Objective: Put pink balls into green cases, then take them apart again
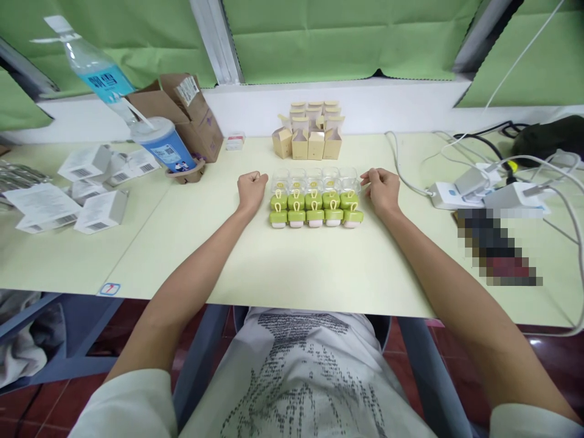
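Observation:
My left hand rests on the table as a closed fist, just left of a block of small cases. Nothing shows in it. My right hand lies at the block's right end, fingers loosely bent and a little apart, tips close to the clear plastic cases; whether they touch I cannot tell. Between my hands, small green cases with yellow loops and pale pink bottoms stand in two rows, in front of the clear ones. Behind them stand several small open cardboard boxes, flaps up.
At left are white boxes, a blue cup in a cardboard holder, a water bottle and a brown carton. White power strips with cables and a pixelated item lie at right. The table's front edge runs before me.

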Action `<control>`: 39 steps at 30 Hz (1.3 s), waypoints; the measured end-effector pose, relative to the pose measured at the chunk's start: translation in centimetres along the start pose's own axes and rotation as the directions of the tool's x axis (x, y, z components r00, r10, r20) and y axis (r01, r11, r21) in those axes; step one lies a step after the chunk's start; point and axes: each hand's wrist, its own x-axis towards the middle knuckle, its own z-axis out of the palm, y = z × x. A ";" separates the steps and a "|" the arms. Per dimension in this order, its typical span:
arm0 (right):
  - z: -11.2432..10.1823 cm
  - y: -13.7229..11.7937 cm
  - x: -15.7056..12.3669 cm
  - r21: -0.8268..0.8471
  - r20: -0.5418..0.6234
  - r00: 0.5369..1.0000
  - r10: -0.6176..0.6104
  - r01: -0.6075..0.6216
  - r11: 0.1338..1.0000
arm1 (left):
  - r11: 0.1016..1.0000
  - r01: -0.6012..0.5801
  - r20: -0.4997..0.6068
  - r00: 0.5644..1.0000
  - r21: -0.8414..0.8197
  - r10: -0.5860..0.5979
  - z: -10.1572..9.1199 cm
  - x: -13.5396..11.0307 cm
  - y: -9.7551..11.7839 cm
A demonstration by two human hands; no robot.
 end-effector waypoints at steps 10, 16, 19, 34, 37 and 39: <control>0.0 -0.7 -0.6 0.021 0.050 0.998 -0.028 0.027 0.999 | 0.999 0.011 -0.011 1.000 -0.041 -0.012 0.0 0.9 -1.3; -0.1 -0.2 -0.5 0.010 0.097 0.993 -0.073 0.073 0.997 | 0.994 0.058 0.043 0.998 -0.090 -0.054 0.6 1.1 -2.3; -0.1 0.0 -0.4 0.018 0.108 0.990 -0.088 0.087 0.996 | 0.992 0.068 0.057 0.996 -0.105 -0.062 0.7 1.0 -2.5; 0.1 0.4 -0.1 0.016 0.069 0.995 -0.073 0.072 0.997 | 0.997 0.039 0.066 0.997 -0.065 -0.035 0.4 0.4 -1.2; 0.0 0.5 0.0 0.006 0.038 0.997 -0.068 0.068 0.998 | 0.996 0.021 0.047 0.999 -0.089 -0.017 0.3 0.3 -1.0; -0.1 0.5 0.1 0.001 -0.012 0.996 -0.088 0.088 0.996 | 0.994 0.000 0.035 0.999 -0.112 0.004 0.3 0.2 -0.9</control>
